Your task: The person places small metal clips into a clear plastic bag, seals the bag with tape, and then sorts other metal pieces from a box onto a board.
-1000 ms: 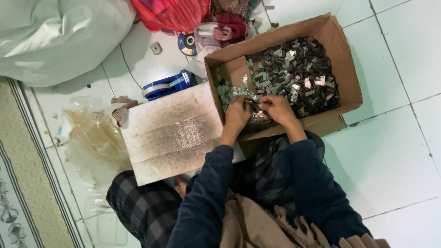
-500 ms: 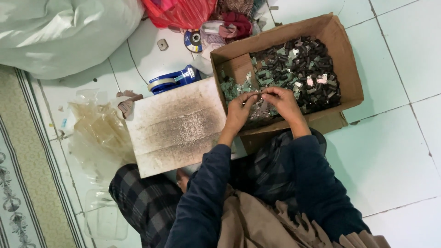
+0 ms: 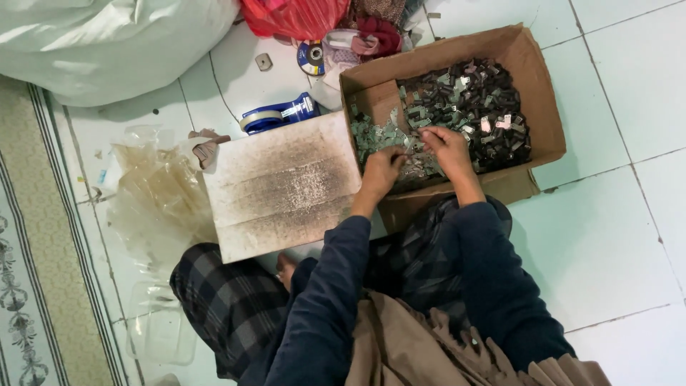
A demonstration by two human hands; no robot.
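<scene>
Sitting on the white tiled floor (image 3: 614, 236), the person reaches both hands into an open brown cardboard box (image 3: 543, 121) that rests just ahead of the knees. The left hand (image 3: 381, 171) is curled, its fingers drawn close together over a heap of small pale metal pieces (image 3: 371, 136) at the near corner of the box; whether it pinches one piece is too small to tell. The right hand (image 3: 446, 146) sits just beside it, fingers bent and narrow, fingertips touching the same heap and pointing toward the left hand. Beyond the right hand, filling the far part of the box, lies a pile of small dark parts (image 3: 464, 100).

Just to the left of the left hand lies a stained, flat square of grey-white board (image 3: 282, 186), one edge touching the box. Beyond that board sits a blue tape dispenser (image 3: 279, 114). Further left of it is crumpled clear plastic wrap (image 3: 153, 193). Well beyond both hands are a red plastic bag (image 3: 293, 16) and a large white sack (image 3: 107, 43).
</scene>
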